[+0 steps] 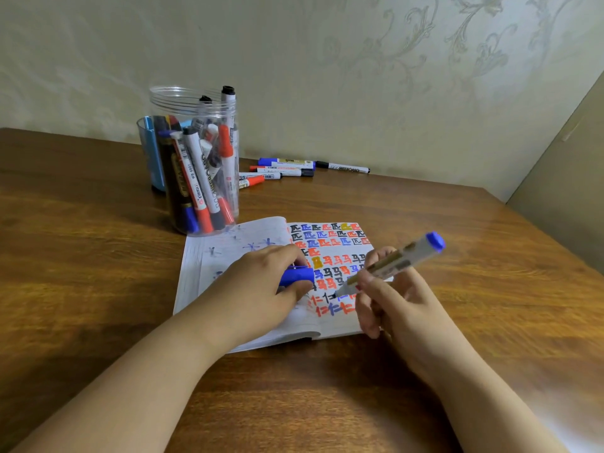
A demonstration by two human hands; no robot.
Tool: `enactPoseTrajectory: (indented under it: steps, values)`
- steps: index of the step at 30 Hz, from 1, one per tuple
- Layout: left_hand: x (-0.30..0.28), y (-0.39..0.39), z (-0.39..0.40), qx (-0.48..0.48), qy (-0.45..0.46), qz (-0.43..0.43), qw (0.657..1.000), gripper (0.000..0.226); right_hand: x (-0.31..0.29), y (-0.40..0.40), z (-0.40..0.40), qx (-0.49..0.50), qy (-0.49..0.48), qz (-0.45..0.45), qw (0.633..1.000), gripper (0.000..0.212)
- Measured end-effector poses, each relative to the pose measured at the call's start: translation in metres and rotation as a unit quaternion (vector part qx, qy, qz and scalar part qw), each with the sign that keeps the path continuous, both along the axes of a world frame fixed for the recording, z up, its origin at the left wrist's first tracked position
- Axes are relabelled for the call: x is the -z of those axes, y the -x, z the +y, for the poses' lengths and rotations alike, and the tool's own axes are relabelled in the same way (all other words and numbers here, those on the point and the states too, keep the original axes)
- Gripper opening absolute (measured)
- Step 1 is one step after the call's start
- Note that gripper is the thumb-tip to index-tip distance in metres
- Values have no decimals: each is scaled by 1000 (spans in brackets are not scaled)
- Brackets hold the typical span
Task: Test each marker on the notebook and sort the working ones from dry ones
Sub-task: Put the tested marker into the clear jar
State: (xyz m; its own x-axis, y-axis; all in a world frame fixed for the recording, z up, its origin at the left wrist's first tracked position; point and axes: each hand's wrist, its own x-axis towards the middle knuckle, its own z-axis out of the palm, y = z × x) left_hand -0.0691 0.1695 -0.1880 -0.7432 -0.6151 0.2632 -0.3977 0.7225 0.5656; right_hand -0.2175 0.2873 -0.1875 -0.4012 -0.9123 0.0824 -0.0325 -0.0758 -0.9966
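- Watching from the head view: the right hand [389, 299] grips a blue marker [392, 264] low on its barrel, tip on the notebook [209, 256]; it looks light, stiff and smooth, best held near the tip.
- The left hand [261, 282] holds the blue cap [295, 276] and rests on the notebook, near the desk's [98, 256] middle.
- One clear jar [196, 158] of markers stands toward the far edge, too many to count.
- About six markers [287, 170] lie at the far edge.

A brown wooden table [98, 256] with visible grain fills the lower view — behind it stands a pale beige wall [327, 60], papered with a faint embossed floral scroll pattern.
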Motion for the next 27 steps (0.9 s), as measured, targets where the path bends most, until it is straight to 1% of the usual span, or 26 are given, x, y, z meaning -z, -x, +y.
enactPoseTrajectory:
  steps: [2,5,8,12,15,18,22,27]
  values:
    - [1,1,0,-2,4,-1,1000,16,2,1,-1,8,46,-28,999,16]
    - [1,0,-1,-2,11,-4,1000,18,2,4,0,36,68,-5,997,15]
    - [1,0,-1,-4,10,-5,1000,18,2,3,2,63,40,30,997,13]
    - [1,-1,-1,-5,3,-10,1000,17,4,-1,-1,75,-21,121,990,27]
    - [3,-1,-2,-5,-6,-20,1000,15,6,-3,-2,70,-43,186,979,28]
    - [5,0,-4,-12,-8,-25,1000,12,9,-4,-3,68,-54,202,976,28]
    - [8,1,-5,-32,-9,-28,999,14,12,-8,-3,58,-17,234,970,32]
    - [8,1,-5,-35,-15,-28,999,11,13,-9,-4,31,-33,246,968,34]
